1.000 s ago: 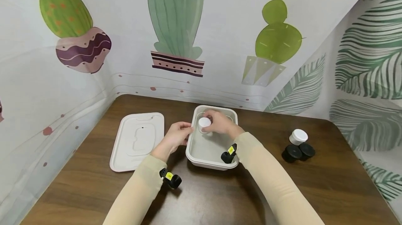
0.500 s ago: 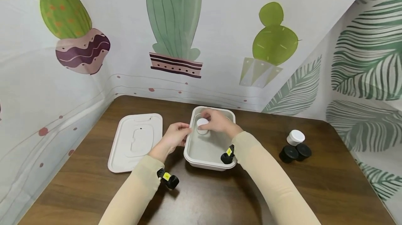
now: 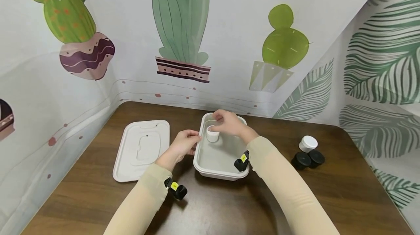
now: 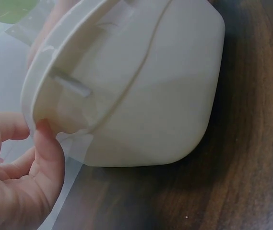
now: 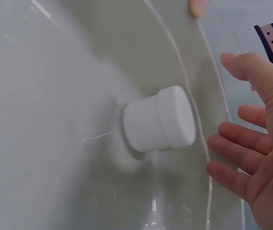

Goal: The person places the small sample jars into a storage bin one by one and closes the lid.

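A small white jar [image 3: 213, 136] with a screw lid stands upright in the far left part of a pale plastic box [image 3: 214, 174]. My right hand [image 3: 231, 123] is just above the jar, fingers spread and apart from it. The right wrist view shows the gap between those fingers and the jar [image 5: 158, 120]. At the box's left side, my left hand [image 3: 182, 145] pinches the rim between thumb and fingers. In the left wrist view, the thumb and fingertips lie on either side of the box's rim [image 4: 29, 96].
Left of the box lies a flat white box lid [image 3: 149, 145] on the brown table [image 3: 210, 209]. To the right, another white jar [image 3: 308, 143] stands behind two black jars [image 3: 302, 161]. A cactus-printed cloth [image 3: 229, 45] hangs along the table's back edge.
My right fingers have let go of the white jar and lifted slightly above it, leaving it standing in the box. My left hand keeps its place at the rim.
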`<action>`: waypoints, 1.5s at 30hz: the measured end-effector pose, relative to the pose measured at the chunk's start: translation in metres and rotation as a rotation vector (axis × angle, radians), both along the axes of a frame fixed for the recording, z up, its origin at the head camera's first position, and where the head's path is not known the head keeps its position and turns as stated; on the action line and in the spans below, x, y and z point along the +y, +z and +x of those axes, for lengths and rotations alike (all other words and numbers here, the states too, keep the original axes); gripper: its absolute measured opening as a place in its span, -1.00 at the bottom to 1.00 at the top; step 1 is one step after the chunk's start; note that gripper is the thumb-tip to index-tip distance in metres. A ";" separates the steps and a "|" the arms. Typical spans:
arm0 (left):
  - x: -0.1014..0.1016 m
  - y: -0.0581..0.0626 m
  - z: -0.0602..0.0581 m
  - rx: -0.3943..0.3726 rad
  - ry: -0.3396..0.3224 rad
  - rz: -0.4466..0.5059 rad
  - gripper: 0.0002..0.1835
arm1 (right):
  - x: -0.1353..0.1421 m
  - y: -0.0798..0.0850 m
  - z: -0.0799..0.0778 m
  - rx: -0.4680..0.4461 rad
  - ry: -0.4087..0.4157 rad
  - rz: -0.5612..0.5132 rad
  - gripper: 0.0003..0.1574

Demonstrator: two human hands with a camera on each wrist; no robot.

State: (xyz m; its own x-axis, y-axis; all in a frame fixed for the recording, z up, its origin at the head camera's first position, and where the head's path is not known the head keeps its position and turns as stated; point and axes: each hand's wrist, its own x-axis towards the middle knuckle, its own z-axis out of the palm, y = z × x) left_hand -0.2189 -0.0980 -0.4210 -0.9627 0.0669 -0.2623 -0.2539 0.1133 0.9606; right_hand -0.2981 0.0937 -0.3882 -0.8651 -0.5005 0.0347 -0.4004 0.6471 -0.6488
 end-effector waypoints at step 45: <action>-0.001 -0.003 0.001 -0.001 -0.003 0.000 -0.64 | 0.065 0.014 0.031 0.022 -0.084 -0.215 -0.33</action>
State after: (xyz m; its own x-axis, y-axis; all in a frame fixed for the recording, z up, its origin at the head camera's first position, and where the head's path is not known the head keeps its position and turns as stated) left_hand -0.2181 -0.0988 -0.4240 -0.9621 0.0702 -0.2633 -0.2545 0.1139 0.9603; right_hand -0.2670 0.1583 -0.3746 -0.9013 -0.4056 0.1520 -0.3663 0.5265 -0.7673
